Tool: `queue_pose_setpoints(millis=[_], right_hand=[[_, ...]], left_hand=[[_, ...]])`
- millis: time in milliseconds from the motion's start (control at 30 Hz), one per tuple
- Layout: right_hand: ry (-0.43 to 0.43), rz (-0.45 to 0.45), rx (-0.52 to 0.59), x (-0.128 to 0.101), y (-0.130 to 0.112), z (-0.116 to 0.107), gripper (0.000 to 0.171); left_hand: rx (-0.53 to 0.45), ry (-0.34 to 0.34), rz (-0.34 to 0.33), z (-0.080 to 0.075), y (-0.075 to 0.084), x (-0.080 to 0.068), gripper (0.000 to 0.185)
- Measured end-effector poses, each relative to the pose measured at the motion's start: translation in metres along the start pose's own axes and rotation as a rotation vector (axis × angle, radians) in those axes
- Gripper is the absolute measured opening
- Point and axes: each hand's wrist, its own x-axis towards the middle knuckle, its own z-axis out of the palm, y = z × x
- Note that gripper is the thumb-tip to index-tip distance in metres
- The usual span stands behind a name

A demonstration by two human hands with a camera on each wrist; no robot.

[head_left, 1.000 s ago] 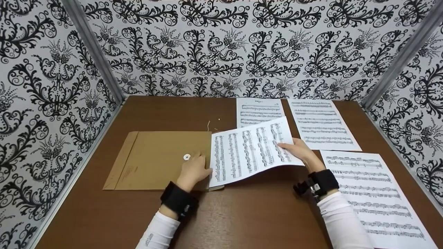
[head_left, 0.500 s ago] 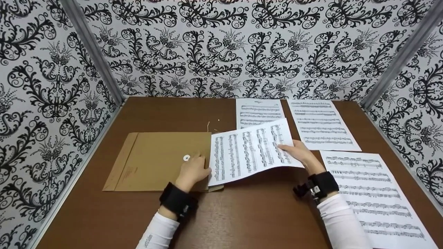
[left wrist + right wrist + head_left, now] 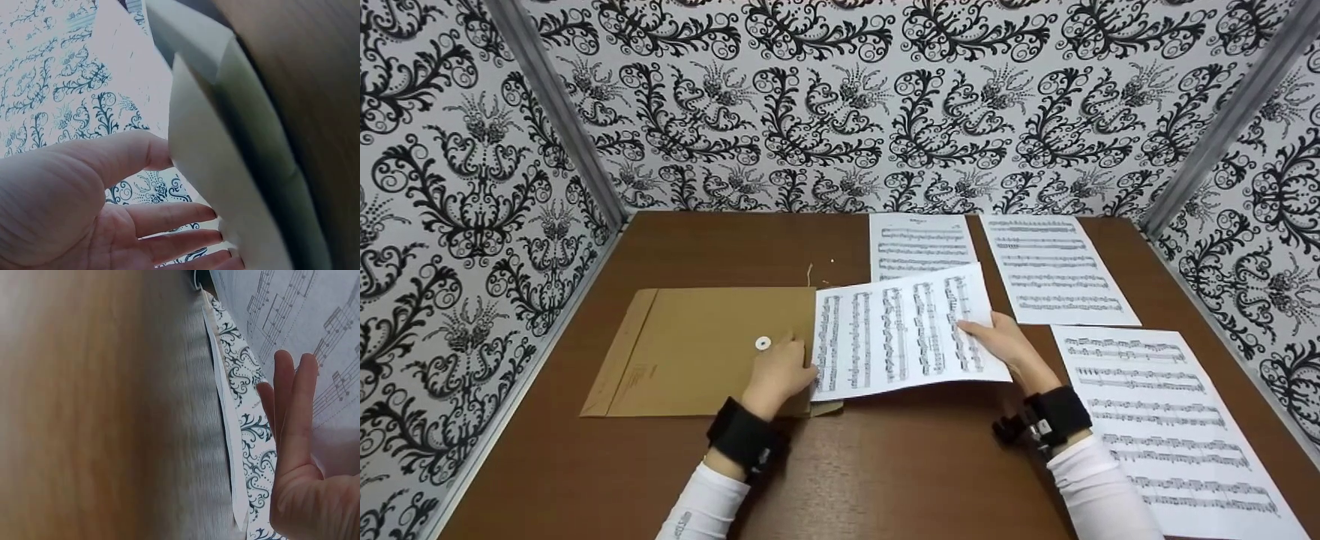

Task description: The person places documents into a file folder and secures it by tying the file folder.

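Head view shows a white sheet of printed music (image 3: 904, 330) lifted at a slant over the middle of the brown wooden surface (image 3: 885, 465), its left edge at the mouth of a flat brown paper envelope (image 3: 697, 352). At the sheet's 3 o'clock edge the right hand (image 3: 1005, 346) carries it, fingers straight under and against the paper, thumb on top; the right wrist view shows those fingers (image 3: 292, 410) flat along the notes. At the sheet's 9 o'clock the left hand (image 3: 777, 372) rests on the envelope, its grip loose, fingers relaxed and apart at the envelope's open edge. Three more white music sheets lie flat: one at 12 o'clock (image 3: 919, 240), one at 1 o'clock (image 3: 1054, 266), one at 4 o'clock (image 3: 1162, 420).
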Motion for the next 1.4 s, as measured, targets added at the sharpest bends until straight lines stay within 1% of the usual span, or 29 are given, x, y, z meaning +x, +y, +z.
queue_pose_setpoints(millis=[100, 233, 333, 467, 700, 933, 1033, 1200, 1400], right_hand=[[0.013, 0.004, -0.004, -0.003, -0.001, 0.003, 0.052], [0.028, -0.013, 0.007, -0.004, -0.003, 0.008, 0.050], [0.030, -0.028, 0.031, -0.005, -0.006, 0.012, 0.050], [0.029, -0.033, 0.061, -0.007, -0.010, 0.019, 0.048], [0.032, -0.050, 0.138, -0.007, -0.013, 0.034, 0.043], [0.037, -0.057, 0.159, -0.005, -0.015, 0.049, 0.044], [0.049, -0.058, 0.164, -0.003, -0.015, 0.053, 0.043], [0.054, -0.072, 0.149, -0.002, -0.014, 0.055, 0.041], [0.011, -0.081, 0.132, -0.002, -0.012, 0.052, 0.041]], left_hand=[[0.016, 0.050, 0.020, 0.000, 0.004, -0.002, 0.039], [0.046, 0.134, 0.071, 0.002, 0.009, -0.005, 0.025], [0.056, 0.157, 0.086, 0.003, 0.010, -0.006, 0.019], [0.045, 0.152, 0.080, 0.003, 0.011, -0.006, 0.016], [0.034, 0.180, 0.083, 0.002, 0.013, -0.006, 0.011], [-0.019, 0.167, 0.093, 0.000, 0.013, -0.008, 0.008], [-0.015, 0.170, 0.099, -0.001, 0.013, -0.008, 0.006], [-0.017, 0.156, 0.085, -0.001, 0.013, -0.008, 0.008], [-0.016, 0.150, 0.077, -0.001, 0.012, -0.007, 0.012]])
